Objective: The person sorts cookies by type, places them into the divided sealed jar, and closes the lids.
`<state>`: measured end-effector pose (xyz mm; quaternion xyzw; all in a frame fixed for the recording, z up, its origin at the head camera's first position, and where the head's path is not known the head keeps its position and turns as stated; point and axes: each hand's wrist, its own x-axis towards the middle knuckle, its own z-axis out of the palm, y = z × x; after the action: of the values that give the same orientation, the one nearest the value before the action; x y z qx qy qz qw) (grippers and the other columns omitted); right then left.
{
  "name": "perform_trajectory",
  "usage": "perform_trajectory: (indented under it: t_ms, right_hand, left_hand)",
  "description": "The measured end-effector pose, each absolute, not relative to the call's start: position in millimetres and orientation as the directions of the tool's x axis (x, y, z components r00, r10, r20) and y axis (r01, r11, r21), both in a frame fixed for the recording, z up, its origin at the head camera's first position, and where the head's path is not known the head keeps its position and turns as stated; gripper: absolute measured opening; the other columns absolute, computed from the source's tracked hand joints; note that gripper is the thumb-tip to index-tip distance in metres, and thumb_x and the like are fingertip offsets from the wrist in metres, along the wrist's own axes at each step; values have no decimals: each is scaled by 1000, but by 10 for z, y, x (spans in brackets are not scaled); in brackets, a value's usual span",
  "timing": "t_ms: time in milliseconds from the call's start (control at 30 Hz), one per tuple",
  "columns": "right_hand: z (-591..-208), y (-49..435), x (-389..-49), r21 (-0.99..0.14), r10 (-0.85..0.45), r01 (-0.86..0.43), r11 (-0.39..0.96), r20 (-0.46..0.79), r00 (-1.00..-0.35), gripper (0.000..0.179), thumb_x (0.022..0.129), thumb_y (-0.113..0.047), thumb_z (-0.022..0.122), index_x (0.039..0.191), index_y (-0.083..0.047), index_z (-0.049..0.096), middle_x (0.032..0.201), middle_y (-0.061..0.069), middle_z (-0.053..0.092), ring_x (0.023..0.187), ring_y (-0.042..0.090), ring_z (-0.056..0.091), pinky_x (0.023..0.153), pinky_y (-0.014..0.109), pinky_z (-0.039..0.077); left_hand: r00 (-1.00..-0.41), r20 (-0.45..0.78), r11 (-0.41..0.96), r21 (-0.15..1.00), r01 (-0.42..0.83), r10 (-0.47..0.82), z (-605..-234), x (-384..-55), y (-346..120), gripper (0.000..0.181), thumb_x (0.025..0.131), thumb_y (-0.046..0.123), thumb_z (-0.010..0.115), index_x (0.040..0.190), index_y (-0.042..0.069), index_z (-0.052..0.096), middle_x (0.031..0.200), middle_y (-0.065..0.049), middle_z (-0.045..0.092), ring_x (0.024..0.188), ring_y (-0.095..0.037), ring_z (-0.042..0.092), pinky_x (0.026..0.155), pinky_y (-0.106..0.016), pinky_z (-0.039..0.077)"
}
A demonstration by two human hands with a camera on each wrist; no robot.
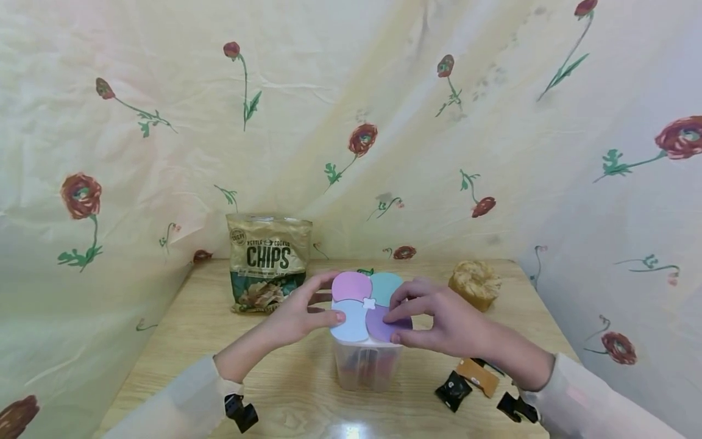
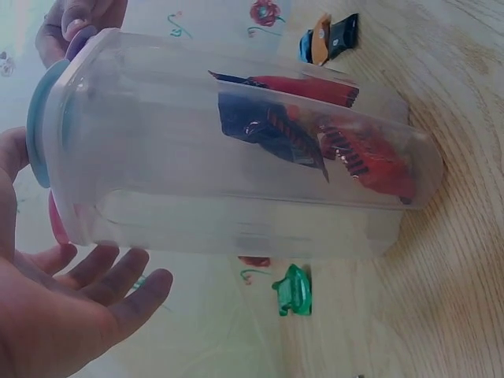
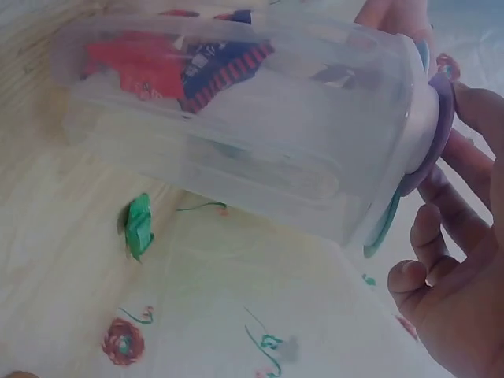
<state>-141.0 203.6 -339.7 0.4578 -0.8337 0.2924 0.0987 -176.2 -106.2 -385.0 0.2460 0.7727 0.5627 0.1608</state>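
A tall translucent container stands upright, its white lid carrying pink, green, light blue and purple flaps. My left hand rests at the lid's left side. Its thumb presses the light blue flap, while the other fingers extend loosely beside the pink one. With thumb and fingertips, my right hand pinches the purple flap at the front right. Through the clear wall, red packets and a dark blue packet show low inside.
A chips bag stands at the back left. A round tan bundle sits at the back right. Black and orange wrapped packets lie near my right forearm. Behind the container is a green wrapped piece. Flowered cloth hangs around the table.
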Motion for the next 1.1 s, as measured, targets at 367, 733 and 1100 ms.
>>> perform_trajectory:
  t_ms: [367, 733, 1100]
  right_hand:
    - [-3454, 2023, -1392, -395, -701, -819, 417, 434, -566, 19, 87, -27, 85, 105, -26, 81, 111, -12, 66, 101, 6, 57, 81, 25, 53]
    - [-3635, 2252, -1456, -744, -517, -594, 305, 395, -760, 26, 103, -1, 57, 117, -13, 74, 115, 0, 73, 100, 14, 65, 79, 30, 55]
    - [-4019, 2370, -1614, -959, -320, -188, 210, 114, -941, 51, 113, -39, 33, 139, -3, 59, 139, 21, 60, 122, 27, 64, 94, 43, 58]
  left_hand:
    - [-823, 28, 227, 955, 189, 568, -3854, -1749, -1086, 85, 92, 36, 77, 161, 17, 31, 158, -6, 40, 142, -33, 46, 112, -51, 44]
    - [-826, 153, 97, 965, 243, 543, -3978, -1654, -1085, 60, 103, 27, 64, 158, 20, 38, 159, -11, 41, 143, -39, 44, 112, -47, 45]
    - [-907, 55, 74, 993, 94, 417, -4199, -1313, -1082, 53, 113, 29, 37, 155, -2, 37, 156, -22, 44, 140, -43, 48, 114, -62, 37]
